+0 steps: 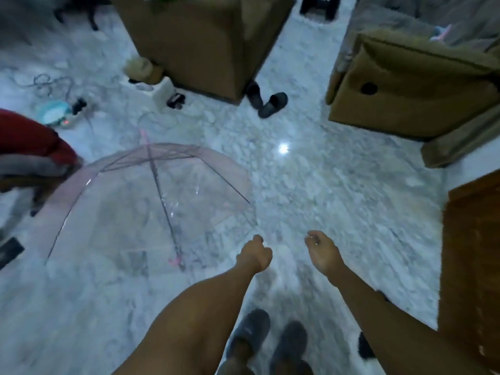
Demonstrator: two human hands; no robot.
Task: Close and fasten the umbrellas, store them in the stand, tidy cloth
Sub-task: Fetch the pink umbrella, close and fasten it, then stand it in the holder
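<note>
Arms reach forward over the marble floor (338, 185); left hand (254, 254) loosely fisted, right hand (323, 253) half curled, both empty; open transparent pink-trimmed umbrella (151, 201) lies just left of the left hand, untouched.

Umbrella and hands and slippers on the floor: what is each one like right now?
Clear pink umbrella: open, lying on the floor.
Left hand: fingers curled, holding nothing.
Right hand: loosely open, empty.
Dark slippers by the brown sofa: off, nobody wearing them.
Grey slippers: on the person's feet.
</note>
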